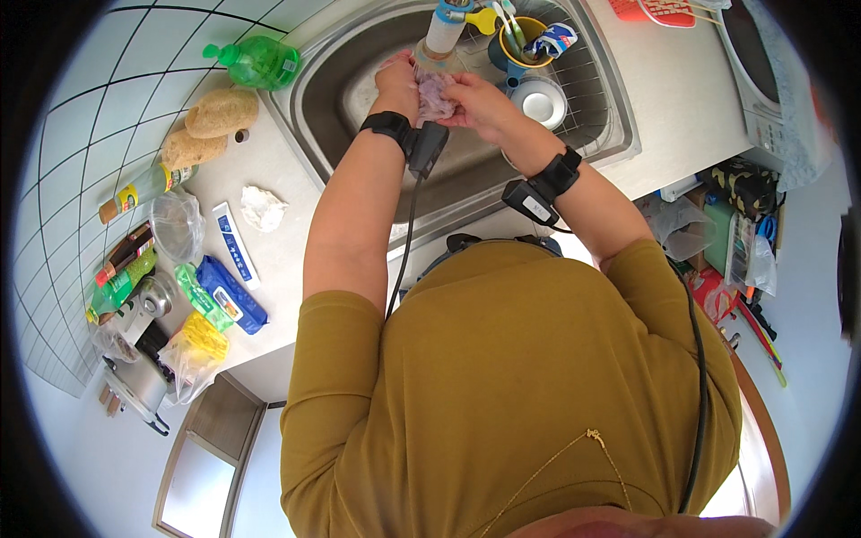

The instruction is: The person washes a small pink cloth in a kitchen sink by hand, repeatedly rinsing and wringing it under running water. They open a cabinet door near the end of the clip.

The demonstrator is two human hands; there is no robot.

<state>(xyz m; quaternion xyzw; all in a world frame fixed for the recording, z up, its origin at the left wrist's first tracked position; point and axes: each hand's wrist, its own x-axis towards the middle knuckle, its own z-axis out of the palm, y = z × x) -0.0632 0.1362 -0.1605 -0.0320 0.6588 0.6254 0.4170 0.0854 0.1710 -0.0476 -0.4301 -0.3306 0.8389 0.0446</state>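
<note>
Over the stainless steel sink (336, 114), a crumpled pale purple cloth (436, 95) is bunched between both hands. My left hand (398, 79) grips its left side, directly below the tap's white and blue filter head (445, 30). From the right, my right hand (479, 102) pinches the cloth between thumb and fingers. A yellow lever (481, 21) sticks out of the tap fitting. Just right of my right hand are a white bowl (540, 105) and a dark mug with a yellow inside (529, 30), which holds toothbrushes and a toothpaste tube (555, 40).
A wire rack (586, 87) lines the sink's right side. Left on the counter stand a green soap bottle (266, 64), loofah sponges (222, 113), a flat blue-and-white box (235, 245) and a blue wipes pack (231, 294). Cables trail from both wrist straps (390, 125).
</note>
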